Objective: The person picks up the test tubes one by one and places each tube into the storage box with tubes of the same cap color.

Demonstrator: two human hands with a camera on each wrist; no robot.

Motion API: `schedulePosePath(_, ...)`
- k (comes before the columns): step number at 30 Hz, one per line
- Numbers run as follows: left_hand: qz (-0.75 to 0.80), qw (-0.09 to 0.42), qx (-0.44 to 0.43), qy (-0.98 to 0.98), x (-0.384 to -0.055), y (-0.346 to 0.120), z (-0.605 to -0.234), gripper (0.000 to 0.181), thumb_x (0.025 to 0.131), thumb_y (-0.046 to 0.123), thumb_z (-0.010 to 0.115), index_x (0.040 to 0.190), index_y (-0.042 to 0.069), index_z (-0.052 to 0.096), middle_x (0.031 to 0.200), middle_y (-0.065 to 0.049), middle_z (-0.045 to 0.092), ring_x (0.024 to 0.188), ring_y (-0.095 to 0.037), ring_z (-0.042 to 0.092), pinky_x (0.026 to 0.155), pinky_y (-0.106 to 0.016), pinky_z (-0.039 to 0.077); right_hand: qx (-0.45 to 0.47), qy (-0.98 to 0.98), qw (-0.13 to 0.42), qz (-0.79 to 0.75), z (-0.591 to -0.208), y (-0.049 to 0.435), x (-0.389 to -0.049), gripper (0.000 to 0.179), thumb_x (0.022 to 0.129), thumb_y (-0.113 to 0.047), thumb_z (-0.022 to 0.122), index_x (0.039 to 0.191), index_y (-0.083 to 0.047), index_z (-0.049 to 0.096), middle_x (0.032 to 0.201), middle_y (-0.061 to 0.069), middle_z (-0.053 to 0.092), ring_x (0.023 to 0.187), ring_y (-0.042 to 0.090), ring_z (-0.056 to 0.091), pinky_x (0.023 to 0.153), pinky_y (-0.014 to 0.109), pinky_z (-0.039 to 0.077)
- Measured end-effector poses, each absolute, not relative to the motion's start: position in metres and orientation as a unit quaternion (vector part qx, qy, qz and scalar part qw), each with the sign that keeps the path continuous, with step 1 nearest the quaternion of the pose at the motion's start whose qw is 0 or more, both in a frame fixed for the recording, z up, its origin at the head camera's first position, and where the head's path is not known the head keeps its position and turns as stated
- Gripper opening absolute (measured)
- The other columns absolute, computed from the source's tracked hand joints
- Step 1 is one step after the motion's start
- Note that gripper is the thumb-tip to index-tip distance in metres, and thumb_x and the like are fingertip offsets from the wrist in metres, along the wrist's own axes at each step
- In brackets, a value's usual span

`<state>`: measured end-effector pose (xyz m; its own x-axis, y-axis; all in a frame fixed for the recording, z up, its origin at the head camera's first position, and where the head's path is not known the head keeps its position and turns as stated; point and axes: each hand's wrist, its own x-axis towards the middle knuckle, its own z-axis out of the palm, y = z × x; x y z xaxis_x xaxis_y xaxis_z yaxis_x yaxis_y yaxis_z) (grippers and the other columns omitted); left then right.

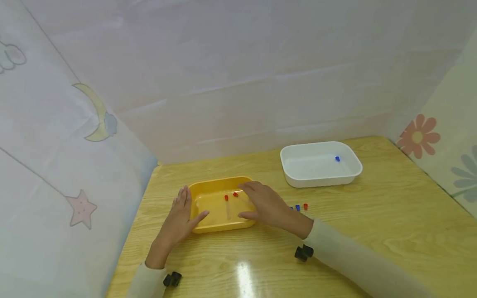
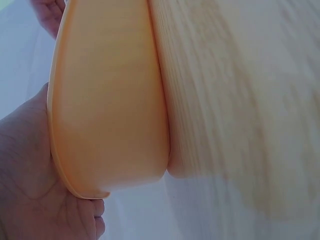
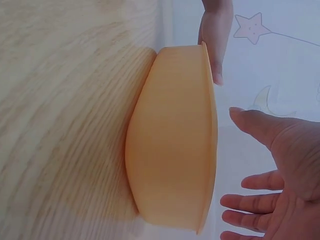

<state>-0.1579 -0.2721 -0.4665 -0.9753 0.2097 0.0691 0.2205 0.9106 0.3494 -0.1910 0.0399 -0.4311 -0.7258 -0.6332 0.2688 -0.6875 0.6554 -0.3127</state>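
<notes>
While the yellow tray stands on the table with two red-capped sticks inside, the step appears to be positioning it. Your left hand lies straight-fingered along its left end; your right hand spreads released at the right end (grasping nothing). The next move probably calls for even support at both ends, clear of the white tray.

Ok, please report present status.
Left hand touching yellow tray; right hand over opposite end. Two red-capped tubes inside. Possible obstacle: caps near right hand.
</notes>
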Motion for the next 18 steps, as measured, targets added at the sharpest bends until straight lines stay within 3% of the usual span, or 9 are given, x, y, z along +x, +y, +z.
schedulePosePath(10,-0.190,0.019,-0.116,-0.975,-0.158,-0.272,-0.465,0.102,0.100,0.062,0.051,0.159,-0.007,0.004,0.168,-0.017,-0.008,0.155,-0.035,-0.006,0.123,-0.056,0.005,0.352,-0.907,0.050,0.226,-0.436,0.056,-0.183,0.100,0.084,-0.047,0.082,0.159,-0.005,0.031,0.148,0.017,0.051,0.134,0.034,0.051,0.106,0.048,0.047)
schedulePosePath(18,-0.190,0.021,-0.118,-0.975,-0.157,-0.272,-0.466,0.102,0.100,0.062,0.050,0.159,-0.008,0.004,0.168,-0.018,-0.008,0.155,-0.037,-0.004,0.122,-0.058,0.006,0.353,-0.899,0.042,0.256,-0.437,0.070,-0.178,0.094,0.086,-0.046,0.081,0.159,-0.009,0.034,0.148,0.015,0.051,0.134,0.032,0.051,0.103,0.050,0.049)
